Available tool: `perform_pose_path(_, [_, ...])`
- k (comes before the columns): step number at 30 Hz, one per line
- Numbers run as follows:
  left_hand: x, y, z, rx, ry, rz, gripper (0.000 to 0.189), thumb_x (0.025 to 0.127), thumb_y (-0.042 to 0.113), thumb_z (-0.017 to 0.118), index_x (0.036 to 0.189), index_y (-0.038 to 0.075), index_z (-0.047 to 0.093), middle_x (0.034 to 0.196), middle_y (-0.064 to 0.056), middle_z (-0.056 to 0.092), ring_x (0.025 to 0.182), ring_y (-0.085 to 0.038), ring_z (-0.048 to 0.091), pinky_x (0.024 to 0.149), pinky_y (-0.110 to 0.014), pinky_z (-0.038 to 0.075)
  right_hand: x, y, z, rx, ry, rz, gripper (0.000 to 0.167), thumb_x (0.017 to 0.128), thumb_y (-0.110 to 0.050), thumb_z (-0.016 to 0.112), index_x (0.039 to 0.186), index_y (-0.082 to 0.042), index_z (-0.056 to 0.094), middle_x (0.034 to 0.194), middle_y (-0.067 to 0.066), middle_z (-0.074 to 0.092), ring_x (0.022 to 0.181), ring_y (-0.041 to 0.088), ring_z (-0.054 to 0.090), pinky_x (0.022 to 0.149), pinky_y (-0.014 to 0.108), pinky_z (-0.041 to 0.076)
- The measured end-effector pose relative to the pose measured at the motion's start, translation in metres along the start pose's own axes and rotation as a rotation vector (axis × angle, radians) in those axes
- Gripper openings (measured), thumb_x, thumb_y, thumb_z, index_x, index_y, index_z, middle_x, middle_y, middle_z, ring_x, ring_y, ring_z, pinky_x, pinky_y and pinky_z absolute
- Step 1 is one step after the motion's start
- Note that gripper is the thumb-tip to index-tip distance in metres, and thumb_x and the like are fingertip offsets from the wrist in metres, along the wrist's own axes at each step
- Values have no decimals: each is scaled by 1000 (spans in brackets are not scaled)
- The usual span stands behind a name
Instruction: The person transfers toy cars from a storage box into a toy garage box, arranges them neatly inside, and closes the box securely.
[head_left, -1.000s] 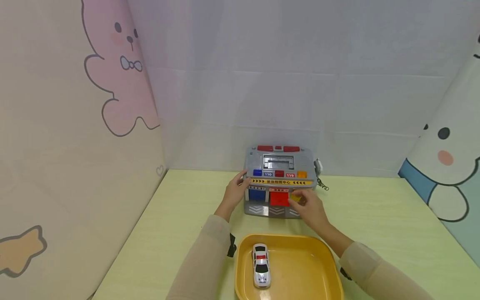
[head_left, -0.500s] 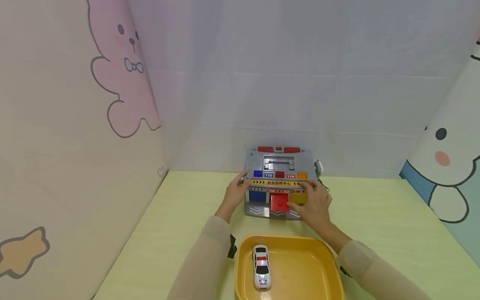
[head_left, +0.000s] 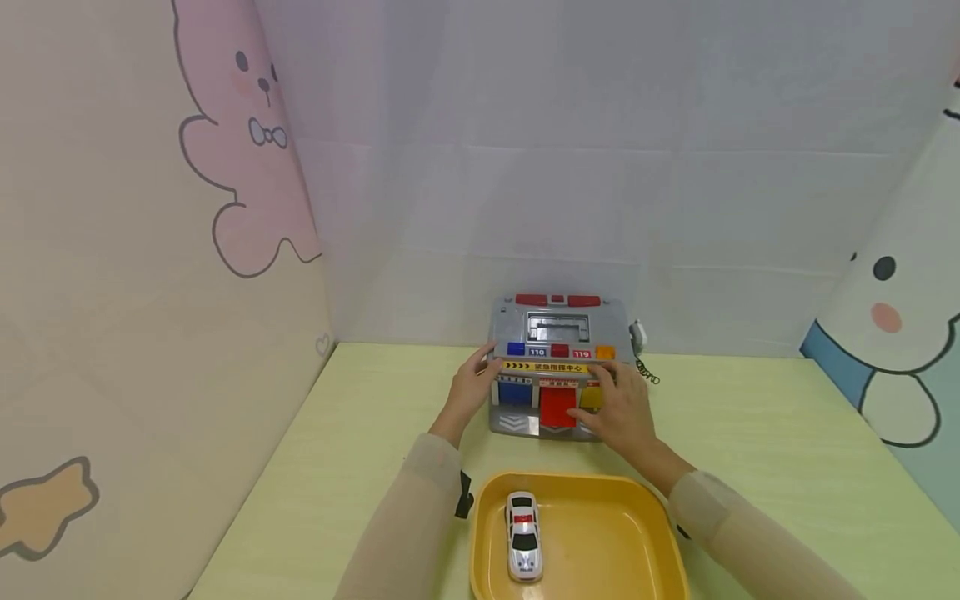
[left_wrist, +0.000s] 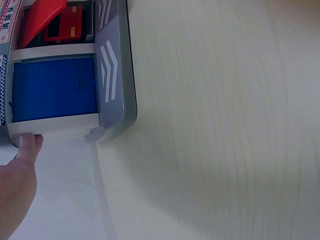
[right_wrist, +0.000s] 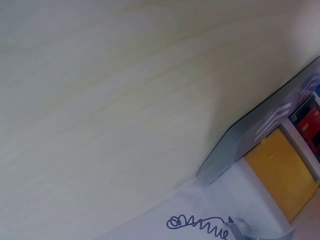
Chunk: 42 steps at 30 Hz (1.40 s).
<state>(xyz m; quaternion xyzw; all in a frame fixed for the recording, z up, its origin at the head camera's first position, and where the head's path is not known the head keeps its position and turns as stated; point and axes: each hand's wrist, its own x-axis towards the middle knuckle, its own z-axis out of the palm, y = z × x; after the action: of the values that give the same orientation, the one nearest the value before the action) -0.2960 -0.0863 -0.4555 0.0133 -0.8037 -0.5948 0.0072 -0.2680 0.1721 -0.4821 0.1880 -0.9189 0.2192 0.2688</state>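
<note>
Grey toy station (head_left: 558,367) stood upright on worktop (head_left: 360,450). Red middle door (head_left: 557,407) tilted outward, red toy (left_wrist: 62,25) partly showed behind. Blue door (left_wrist: 54,90), yellow door (right_wrist: 281,172) were closed either side.

Grey garage (head_left: 551,367) — white chevrons (left_wrist: 109,70), red door (head_left: 555,407)

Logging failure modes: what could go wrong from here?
1. The right hand has its thumb at the edge of the tilted-open red door; a slip might let the door drop.
2. The red toy behind that door could roll out or catch on it.
3. The left hand rests at one end of the toy station; a firm tug might turn it.
</note>
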Motion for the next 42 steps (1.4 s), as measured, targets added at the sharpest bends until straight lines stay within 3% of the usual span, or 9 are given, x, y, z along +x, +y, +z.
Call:
perform_pose_path(12, [-1,1,-1,3,2,2,46,100,33,56,145,24,48,141,-19,49,128,-36,47,101,-51,42,1,10,16,-106,39,-81,87,59,-38,94,123,-1,49,125,17,37,116,39,33,96,53,30])
perform_pose_path(25, [1,-1,-5,9,7,2,46,100,34,56,145,24,49,141,-21,48,129,-37,46,101,-52,42,9,26,31,-172,209,-314,91,56,-33,96,121,-2,41,120,19,36,105,40,34,85,52,32])
perform_pose_path(34, [2,-1,-5,-5,1,-12,47,100,36,56,145,25,48,143,-18,48,130,-35,46,102,-51,42,10,35,35,-189,257,-334,91,52,-38,97,120,-4,47,120,18,39,102,38,37,84,52,32])
perform_pose_path(42, [1,1,-7,-8,2,-19,47,100,37,55,145,27,48,145,-15,46,131,-35,44,102,-51,41,12,36,42,-129,300,-347,89,51,-36,96,118,-2,48,116,18,39,102,39,35,82,52,29])
